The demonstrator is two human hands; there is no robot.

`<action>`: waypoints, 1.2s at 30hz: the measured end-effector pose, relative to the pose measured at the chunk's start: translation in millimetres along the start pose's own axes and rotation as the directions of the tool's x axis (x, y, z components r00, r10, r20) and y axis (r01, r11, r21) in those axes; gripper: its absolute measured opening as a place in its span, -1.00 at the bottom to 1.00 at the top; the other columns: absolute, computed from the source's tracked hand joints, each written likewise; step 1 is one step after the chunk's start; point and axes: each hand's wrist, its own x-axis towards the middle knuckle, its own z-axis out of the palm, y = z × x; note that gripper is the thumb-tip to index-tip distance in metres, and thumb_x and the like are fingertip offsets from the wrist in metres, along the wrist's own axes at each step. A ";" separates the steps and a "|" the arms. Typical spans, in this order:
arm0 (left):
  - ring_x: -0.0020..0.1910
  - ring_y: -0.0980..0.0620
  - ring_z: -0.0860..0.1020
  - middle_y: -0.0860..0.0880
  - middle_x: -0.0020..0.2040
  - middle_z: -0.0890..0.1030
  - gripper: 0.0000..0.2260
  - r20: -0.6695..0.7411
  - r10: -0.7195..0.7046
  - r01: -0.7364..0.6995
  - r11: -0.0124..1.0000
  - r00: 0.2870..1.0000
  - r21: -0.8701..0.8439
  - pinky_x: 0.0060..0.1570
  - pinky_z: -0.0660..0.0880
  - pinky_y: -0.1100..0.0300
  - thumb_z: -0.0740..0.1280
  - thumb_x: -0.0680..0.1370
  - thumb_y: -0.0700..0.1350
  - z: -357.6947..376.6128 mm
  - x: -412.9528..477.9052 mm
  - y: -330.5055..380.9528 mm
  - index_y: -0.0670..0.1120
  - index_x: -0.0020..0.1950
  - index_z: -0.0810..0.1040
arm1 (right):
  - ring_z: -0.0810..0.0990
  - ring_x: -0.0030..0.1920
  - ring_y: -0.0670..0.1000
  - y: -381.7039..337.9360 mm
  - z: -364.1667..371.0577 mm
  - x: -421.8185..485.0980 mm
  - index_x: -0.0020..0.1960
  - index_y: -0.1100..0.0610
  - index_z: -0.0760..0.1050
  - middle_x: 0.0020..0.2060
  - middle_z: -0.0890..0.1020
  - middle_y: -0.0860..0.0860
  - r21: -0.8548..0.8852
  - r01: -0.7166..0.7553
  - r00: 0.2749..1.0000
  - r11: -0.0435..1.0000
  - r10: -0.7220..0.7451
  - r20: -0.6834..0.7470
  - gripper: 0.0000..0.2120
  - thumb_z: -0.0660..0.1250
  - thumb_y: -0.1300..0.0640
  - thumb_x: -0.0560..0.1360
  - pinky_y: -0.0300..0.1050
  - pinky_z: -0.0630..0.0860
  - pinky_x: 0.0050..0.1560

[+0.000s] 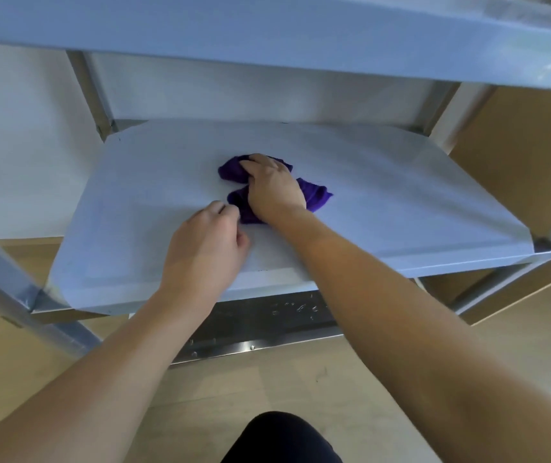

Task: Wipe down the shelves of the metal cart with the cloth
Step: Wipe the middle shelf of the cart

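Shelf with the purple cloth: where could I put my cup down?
The middle shelf is bare right of the purple cloth up to the right edge, and left of it toward the left post. The middle is crowded: right hand on the cloth, left hand beside it.

Counts at the cart

Three cart shelves: top (267, 25) at twelve o'clock, middle (401, 202) at centre, bottom (254, 329) at six. One purple cloth (314, 192). Two hands: left (205, 248), right (272, 188).

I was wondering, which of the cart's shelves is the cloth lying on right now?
The middle shelf: the purple cloth lies bunched on it under the right hand. The top shelf overhead and the bottom shelf below have no cloth on them.
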 end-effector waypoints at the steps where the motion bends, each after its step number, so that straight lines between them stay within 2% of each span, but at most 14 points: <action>1: -0.26 -0.15 0.50 -0.10 -0.16 0.57 -0.89 -0.001 0.007 -0.007 1.000 1.000 -0.004 -0.32 0.44 0.06 0.25 0.45 -0.21 -0.2 -1.3 0.1 -0.19 -0.13 0.55 | 0.36 0.37 0.10 -0.1 -0.4 -5.3 0.35 0.01 0.44 0.40 0.40 -0.05 0.027 0.016 1.000 1.000 -0.016 0.005 -0.60 0.11 0.21 0.55 -0.01 0.36 0.34; 4: -0.20 -0.18 0.54 -0.11 -0.11 0.60 -0.85 -0.004 -0.010 0.009 1.000 1.000 -0.009 -0.25 0.50 0.01 0.24 0.47 -0.21 -1.0 -2.9 -0.5 -0.20 -0.08 0.58 | 0.42 0.34 0.11 26.7 -19.6 -12.3 0.35 -0.06 0.44 0.39 0.42 -0.09 0.006 0.041 0.998 0.999 -0.041 0.042 -0.58 0.09 0.18 0.55 -0.01 0.39 0.32; 8: -0.15 -0.20 0.54 -0.14 -0.08 0.59 -0.84 0.016 -0.033 0.033 0.999 0.999 -0.022 -0.20 0.50 -0.02 0.21 0.48 -0.22 -2.4 -2.2 2.5 -0.21 -0.03 0.54 | 0.46 0.29 0.16 86.0 -58.8 -25.4 0.35 0.02 0.45 0.36 0.46 0.02 -0.018 -0.208 0.977 0.978 0.207 -0.040 -0.60 0.08 0.23 0.57 -0.06 0.38 0.28; 10: -0.16 -0.23 0.53 -0.18 -0.07 0.58 -0.83 0.030 -0.026 0.026 1.000 0.999 -0.013 -0.23 0.46 -0.01 0.19 0.49 -0.25 -3.0 -1.9 3.9 -0.22 0.04 0.49 | 0.43 0.29 0.19 93.1 -63.9 -31.5 0.34 0.05 0.45 0.36 0.44 0.02 -0.045 -0.281 0.959 0.959 0.278 -0.061 -0.60 0.06 0.25 0.57 -0.03 0.37 0.24; 12: -0.19 -0.23 0.52 -0.20 -0.07 0.57 -0.80 0.032 -0.017 0.016 1.000 0.999 0.008 -0.29 0.37 0.03 0.19 0.50 -0.27 -3.0 -0.8 4.7 -0.22 0.11 0.44 | 0.43 0.28 0.22 72.3 -56.2 -37.4 0.30 0.09 0.48 0.34 0.45 0.03 -0.034 -0.266 0.961 0.963 0.263 -0.081 -0.62 0.10 0.26 0.54 -0.02 0.36 0.24; 14: -0.21 -0.24 0.53 -0.21 -0.09 0.57 -0.80 0.015 0.004 -0.005 1.000 1.000 0.013 -0.32 0.32 0.06 0.20 0.50 -0.27 -3.2 -1.0 4.4 -0.24 0.12 0.42 | 0.46 0.25 0.22 38.7 -39.5 -50.2 0.26 0.12 0.51 0.31 0.49 0.06 -0.037 -0.150 0.986 0.988 0.147 -0.082 -0.63 0.14 0.26 0.50 -0.02 0.37 0.27; 17: -0.24 -0.25 0.55 -0.22 -0.12 0.58 -0.84 -0.021 0.050 -0.050 0.999 0.999 -0.006 -0.35 0.38 0.04 0.22 0.51 -0.25 -2.7 -3.0 2.3 -0.24 0.08 0.43 | 0.46 0.28 0.20 -1.3 -20.1 -77.1 0.29 0.14 0.48 0.33 0.48 0.07 -0.071 -0.009 0.994 0.997 0.002 -0.105 -0.62 0.13 0.26 0.51 0.06 0.40 0.29; 22: -0.27 -0.25 0.54 -0.22 -0.16 0.58 -0.88 -0.037 0.094 -0.093 0.996 0.995 0.012 -0.36 0.39 0.03 0.22 0.51 -0.22 0.6 -2.4 3.3 -0.24 0.00 0.46 | 0.41 0.33 0.15 7.3 -37.3 -84.7 0.38 0.04 0.43 0.39 0.41 -0.02 -0.014 -0.041 0.998 0.999 0.040 -0.046 -0.57 0.09 0.28 0.57 0.04 0.38 0.32; 25: -0.31 -0.27 0.50 -0.21 -0.24 0.53 -0.93 -0.029 0.079 -0.078 0.997 0.996 0.027 -0.38 0.40 0.00 0.24 0.50 -0.23 2.6 -3.3 4.2 -0.22 -0.16 0.44 | 0.39 0.35 0.15 38.7 -55.2 -90.8 0.40 0.02 0.41 0.41 0.39 -0.04 -0.025 -0.111 0.993 0.994 0.110 -0.047 -0.57 0.07 0.26 0.59 0.06 0.37 0.33; 28: -0.32 -0.25 0.47 -0.18 -0.26 0.50 -0.91 0.005 0.061 -0.062 0.998 0.998 0.020 -0.38 0.44 -0.02 0.25 0.49 -0.24 3.1 -5.0 5.3 -0.21 -0.21 0.42 | 0.41 0.33 0.18 84.6 -77.2 -99.9 0.38 0.06 0.43 0.40 0.41 -0.02 -0.054 -0.180 0.981 0.982 0.176 -0.077 -0.59 0.07 0.26 0.59 0.01 0.35 0.35; 32: -0.29 -0.24 0.49 -0.20 -0.19 0.51 -0.96 0.085 0.028 -0.035 0.997 0.996 0.075 -0.37 0.40 0.03 0.26 0.48 -0.27 -3.8 0.6 15.2 -0.22 -0.17 0.46 | 0.40 0.34 0.18 128.2 -99.3 -109.1 0.39 0.06 0.41 0.42 0.39 -0.01 -0.086 -0.260 0.964 0.962 0.254 -0.073 -0.60 0.07 0.24 0.60 -0.01 0.31 0.37; 34: -0.17 -0.26 0.53 -0.20 -0.10 0.53 -0.94 0.106 0.020 -0.033 0.992 0.994 0.120 -0.28 0.38 0.03 0.24 0.50 -0.25 -7.9 5.3 32.0 -0.21 -0.08 0.49 | 0.39 0.36 0.17 136.7 -103.8 -111.0 0.40 0.06 0.41 0.43 0.39 -0.02 -0.075 -0.271 0.961 0.960 0.265 -0.077 -0.60 0.07 0.25 0.60 -0.03 0.30 0.37; 36: -0.05 -0.25 0.54 -0.19 0.01 0.55 -0.87 0.117 0.075 -0.086 0.992 0.990 0.088 -0.19 0.39 0.02 0.23 0.52 -0.21 -7.9 10.3 65.9 -0.18 0.02 0.51 | 0.39 0.36 0.16 139.3 -105.0 -111.9 0.40 0.05 0.41 0.42 0.39 -0.03 -0.072 -0.268 0.962 0.961 0.262 -0.074 -0.59 0.06 0.25 0.60 -0.04 0.30 0.36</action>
